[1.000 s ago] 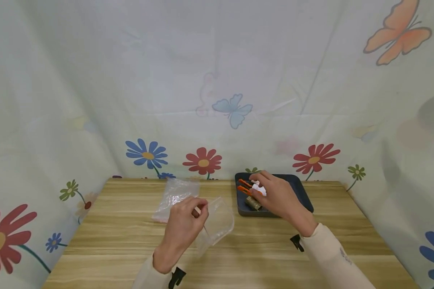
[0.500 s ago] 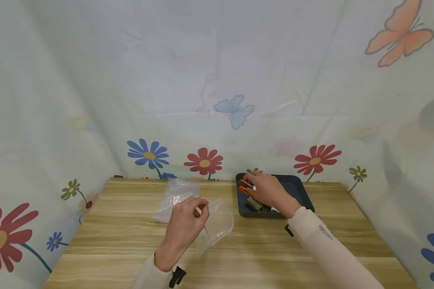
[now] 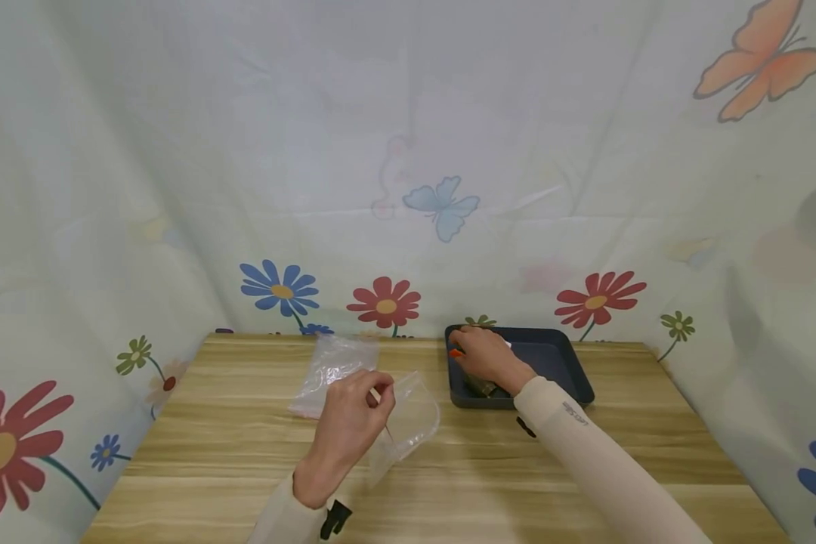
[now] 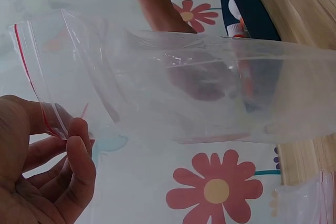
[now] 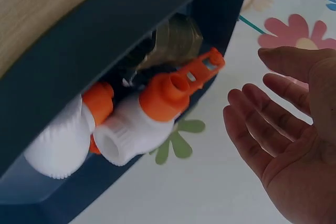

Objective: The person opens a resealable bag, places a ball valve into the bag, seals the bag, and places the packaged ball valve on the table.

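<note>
My left hand (image 3: 350,423) pinches the red-striped mouth of a clear zip bag (image 4: 210,87) between thumb and fingers. The bag hangs out to the right of that hand, and nothing shows inside it. Over the left part of a dark tray (image 3: 551,366), my right hand (image 3: 486,353) reaches in. In the right wrist view its fingers are spread, with nothing between them and the thumb. Beside them in the tray lie a white plastic piece with an orange arm (image 5: 142,129), a rounded white piece (image 5: 58,150) and a brownish cylindrical piece (image 5: 176,40), partly hidden.
Another clear plastic bag (image 3: 336,366) lies flat on the wooden table (image 3: 245,408), behind my left hand. A flowered cloth (image 3: 299,136) hangs close behind the table's far edge. The tray's raised rim stands around the pieces.
My right hand has moved left and farther over the tray, covering most of the orange parts seen before. My left hand and the bag stay nearly still.
</note>
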Demonstrator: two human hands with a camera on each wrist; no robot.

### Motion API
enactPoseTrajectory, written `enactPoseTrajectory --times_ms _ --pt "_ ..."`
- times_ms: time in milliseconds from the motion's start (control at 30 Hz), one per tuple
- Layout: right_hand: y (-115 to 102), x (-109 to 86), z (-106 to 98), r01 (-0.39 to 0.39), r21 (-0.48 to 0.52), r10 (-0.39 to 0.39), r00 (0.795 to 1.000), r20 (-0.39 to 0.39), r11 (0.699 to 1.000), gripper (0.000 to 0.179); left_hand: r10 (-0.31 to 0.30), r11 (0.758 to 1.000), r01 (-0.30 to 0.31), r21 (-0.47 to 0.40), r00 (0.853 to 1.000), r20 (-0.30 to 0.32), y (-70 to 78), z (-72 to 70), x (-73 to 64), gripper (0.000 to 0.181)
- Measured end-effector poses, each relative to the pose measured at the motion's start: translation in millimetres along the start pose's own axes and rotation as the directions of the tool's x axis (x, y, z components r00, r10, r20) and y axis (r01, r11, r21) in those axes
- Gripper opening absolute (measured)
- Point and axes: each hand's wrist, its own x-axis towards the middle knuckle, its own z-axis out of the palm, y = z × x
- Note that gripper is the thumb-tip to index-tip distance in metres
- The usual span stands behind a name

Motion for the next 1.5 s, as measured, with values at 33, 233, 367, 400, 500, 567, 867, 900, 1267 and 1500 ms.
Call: enactPoseTrajectory --times_ms 33,233,367,400,500,567,867,900,1267,1500 --pt "-0.5 2.0 1.6 -0.004 -0.006 0.004 1.000 0.004 1.000 0.026 -0.003 1.000 0.003 -0.004 1.000 0.004 -0.2 0.4 0.0 0.005" --pt "0.7 9.0 9.4 -0.043 -0.024 0.043 0.999 0.021 0.999 0.029 -0.011 1.000 0.012 -0.014 1.000 0.012 0.3 1.8 0.1 0.005" --pt "3.2 12.1 15.2 -0.049 -0.027 0.051 0.997 0.059 0.998 0.031 -0.024 1.000 0.024 -0.012 1.000 0.018 0.8 1.5 -0.4 0.005" --pt "3.6 13.0 17.3 -0.047 -0.025 0.049 0.996 0.068 0.999 0.029 -0.028 1.000 0.028 -0.012 0.999 0.023 0.7 1.5 -0.5 0.005" --pt "4.4 15.7 24.3 -0.048 -0.021 0.049 0.996 0.079 0.999 0.025 -0.029 1.000 0.030 -0.010 0.999 0.028 0.3 1.9 -0.5 0.005" --pt "4.9 17.1 28.7 -0.046 -0.023 0.048 0.996 0.076 0.999 0.023 -0.025 1.000 0.025 -0.007 0.999 0.026 -0.5 2.6 -0.6 0.005" --pt "3.8 17.2 34.0 -0.088 -0.046 0.091 0.994 0.058 0.995 0.024 -0.019 1.000 0.019 -0.004 0.999 0.030 -3.4 3.6 -0.9 0.006" --pt "3.4 16.7 33.5 -0.083 -0.048 0.086 0.995 0.058 0.995 0.024 -0.020 1.000 0.021 -0.005 0.999 0.031 -3.6 3.7 -1.0 0.006" --pt "6.6 4.8 10.4 -0.085 -0.046 0.087 0.995 0.042 0.995 0.031 -0.024 1.000 0.024 -0.011 0.999 0.040 -3.1 2.7 -2.6 0.006" --pt "19.2 -12.1 -17.5 -0.088 0.006 0.088 0.996 0.025 0.996 0.023 -0.022 1.000 0.022 -0.021 0.999 0.030 -2.5 1.7 -3.9 0.005"
